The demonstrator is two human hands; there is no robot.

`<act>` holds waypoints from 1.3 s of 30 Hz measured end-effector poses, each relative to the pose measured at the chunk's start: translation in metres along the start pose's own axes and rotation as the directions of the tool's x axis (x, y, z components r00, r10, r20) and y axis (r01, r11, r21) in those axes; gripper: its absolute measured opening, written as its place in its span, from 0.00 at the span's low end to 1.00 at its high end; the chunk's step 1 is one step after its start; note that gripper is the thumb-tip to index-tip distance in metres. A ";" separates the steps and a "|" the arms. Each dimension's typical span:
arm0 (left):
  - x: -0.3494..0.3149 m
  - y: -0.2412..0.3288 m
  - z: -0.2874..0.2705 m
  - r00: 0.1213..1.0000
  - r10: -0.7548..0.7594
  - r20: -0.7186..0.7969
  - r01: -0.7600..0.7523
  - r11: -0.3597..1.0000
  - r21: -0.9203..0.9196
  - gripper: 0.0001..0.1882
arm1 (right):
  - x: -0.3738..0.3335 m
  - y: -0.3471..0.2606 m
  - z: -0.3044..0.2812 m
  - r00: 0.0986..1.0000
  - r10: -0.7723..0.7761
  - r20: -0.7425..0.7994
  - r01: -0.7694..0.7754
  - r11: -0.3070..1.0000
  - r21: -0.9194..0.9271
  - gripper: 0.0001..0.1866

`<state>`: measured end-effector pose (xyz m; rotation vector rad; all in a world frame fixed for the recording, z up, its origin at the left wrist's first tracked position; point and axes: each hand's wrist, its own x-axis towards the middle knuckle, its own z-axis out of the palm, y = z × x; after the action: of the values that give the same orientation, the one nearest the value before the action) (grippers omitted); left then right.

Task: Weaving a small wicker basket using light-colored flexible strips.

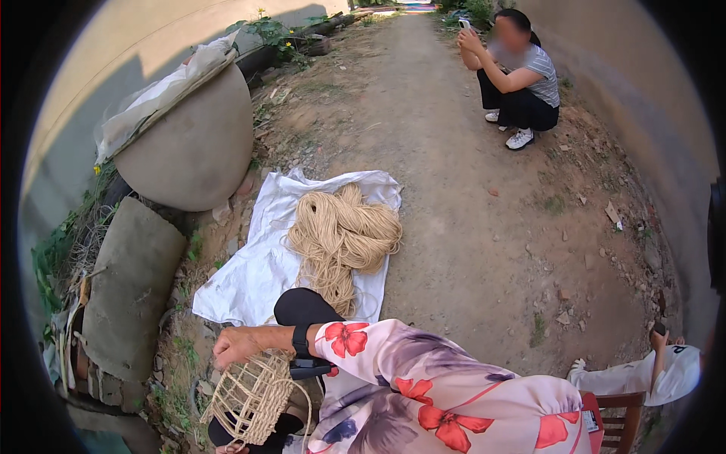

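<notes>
A small openwork basket of tan cord or straw is tilted over my dark-clad knees at the lower left. My right hand, with a black band on its wrist, reaches across from the right in a floral sleeve. Its fingers curl closed at the basket's upper edge; whether a single strand is also in them is hidden. At the lower edge my left hand shows only a little, its fingers against the basket's underside. A loose strand loops down beside the basket. Beyond my knee lies a heap of tan cord on a white sheet.
Curved grey slabs and a large rounded panel line the left. A person squats on the dirt path with a phone. At lower right, another person's white sleeve shows near a reddish wooden chair.
</notes>
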<state>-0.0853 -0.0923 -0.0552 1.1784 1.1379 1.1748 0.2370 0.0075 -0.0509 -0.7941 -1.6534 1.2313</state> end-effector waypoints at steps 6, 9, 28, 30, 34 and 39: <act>-0.014 0.003 0.010 0.984 0.007 0.178 0.106 0.781 -0.616 0.07 | 0.011 0.000 -0.001 0.991 0.037 0.127 -0.042 0.998 0.036 0.19; -0.011 0.001 0.016 0.995 0.053 0.079 -0.004 0.849 -0.528 0.10 | 0.002 -0.002 -0.013 0.995 0.070 0.071 -0.079 0.987 0.142 0.19; 0.000 0.053 -0.001 0.967 0.048 0.251 -0.062 0.997 0.047 0.12 | -0.047 0.009 -0.036 0.869 -0.252 -0.427 0.030 0.887 -0.461 0.18; -0.001 0.048 0.023 0.972 0.179 0.152 -0.091 0.885 -0.457 0.13 | -0.068 0.009 -0.042 0.818 -0.036 -0.574 -0.106 0.971 -0.213 0.18; 0.004 0.050 0.004 0.991 0.034 0.130 -0.003 0.973 -0.230 0.11 | -0.106 -0.011 -0.036 0.843 0.261 -0.471 -0.300 0.954 -0.008 0.18; -0.001 0.060 -0.029 0.970 0.244 -0.004 -0.195 0.786 0.587 0.08 | -0.124 -0.014 -0.023 0.917 0.390 -0.087 -0.393 0.919 -0.031 0.17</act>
<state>-0.1178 -0.0902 0.0027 1.7885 1.5181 1.0770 0.3070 -0.0969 -0.0700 -1.2336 -1.5063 1.4146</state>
